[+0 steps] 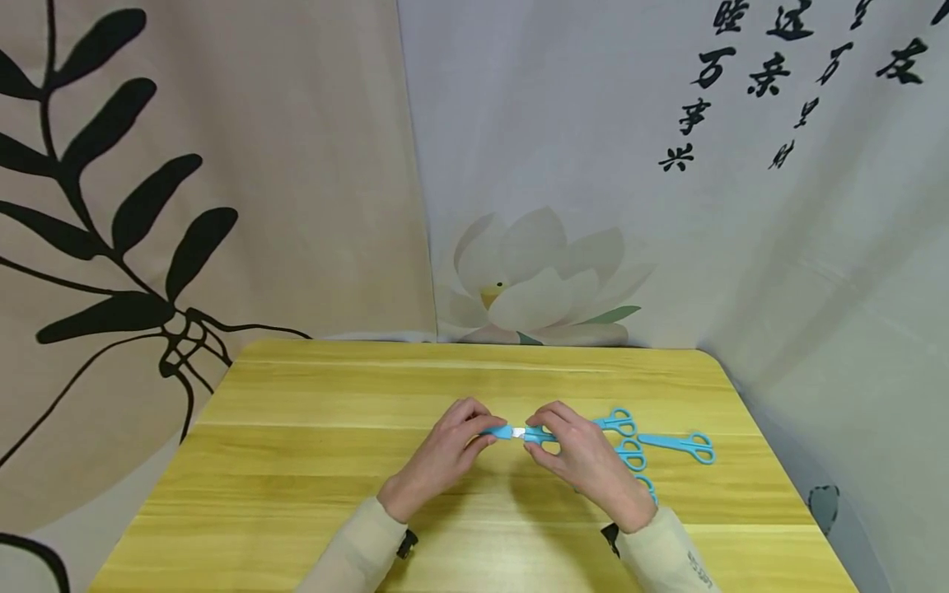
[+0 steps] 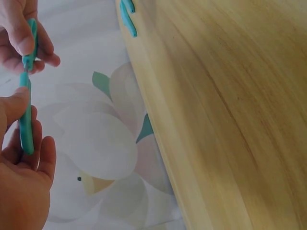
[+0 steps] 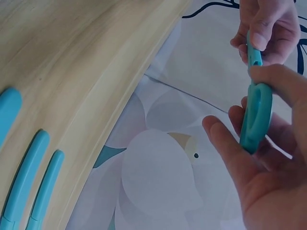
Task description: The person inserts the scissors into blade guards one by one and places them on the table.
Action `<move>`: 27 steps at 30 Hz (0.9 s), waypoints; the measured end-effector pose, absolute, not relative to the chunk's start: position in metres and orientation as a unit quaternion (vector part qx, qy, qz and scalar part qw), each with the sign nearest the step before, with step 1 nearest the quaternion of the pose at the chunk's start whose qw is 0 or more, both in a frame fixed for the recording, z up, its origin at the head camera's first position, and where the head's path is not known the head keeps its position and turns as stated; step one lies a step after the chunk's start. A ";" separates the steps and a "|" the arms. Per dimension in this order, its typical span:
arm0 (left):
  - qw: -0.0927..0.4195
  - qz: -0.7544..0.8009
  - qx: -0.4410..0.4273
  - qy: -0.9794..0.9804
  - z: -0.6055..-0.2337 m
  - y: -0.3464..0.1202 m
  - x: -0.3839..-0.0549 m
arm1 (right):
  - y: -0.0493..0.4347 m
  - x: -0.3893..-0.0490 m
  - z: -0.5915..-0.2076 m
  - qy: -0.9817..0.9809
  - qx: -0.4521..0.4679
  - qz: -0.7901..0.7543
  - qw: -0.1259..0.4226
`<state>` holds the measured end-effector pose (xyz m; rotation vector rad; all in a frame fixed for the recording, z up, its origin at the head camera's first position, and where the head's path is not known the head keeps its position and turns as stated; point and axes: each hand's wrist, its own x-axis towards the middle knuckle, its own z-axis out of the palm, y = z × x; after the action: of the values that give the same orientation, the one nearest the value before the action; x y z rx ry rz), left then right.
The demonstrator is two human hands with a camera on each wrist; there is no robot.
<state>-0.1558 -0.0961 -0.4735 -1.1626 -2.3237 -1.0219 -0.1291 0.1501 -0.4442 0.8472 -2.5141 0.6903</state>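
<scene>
Between both hands, over the middle of the table, is a pair of blue scissors with a blue blade cover. A short strip of bare metal shows between cover and handles. My left hand pinches the cover between thumb and fingers; the left wrist view shows the cover lying along those fingers. My right hand grips the handle end, and in the right wrist view a finger loop shows between its thumb and fingers.
More blue scissors lie on the wooden table to the right: one covered pair points left, and others sit partly behind my right hand and forearm. A printed curtain hangs behind the table's far edge.
</scene>
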 end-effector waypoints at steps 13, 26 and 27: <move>0.186 -0.376 -0.415 -0.808 -0.472 -0.098 -0.154 | 0.145 -0.131 -0.444 -0.881 0.326 0.258 0.226; 0.195 -0.371 -0.414 -0.808 -0.471 -0.099 -0.154 | 0.141 -0.131 -0.443 -0.884 0.328 0.256 0.213; 0.195 -0.370 -0.413 -0.809 -0.471 -0.099 -0.154 | 0.140 -0.131 -0.443 -0.884 0.328 0.255 0.213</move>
<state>-0.1537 -0.0995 -0.4710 -1.1572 -2.2683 -1.0379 -0.1306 0.1402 -0.4431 0.9103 -2.4557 0.7086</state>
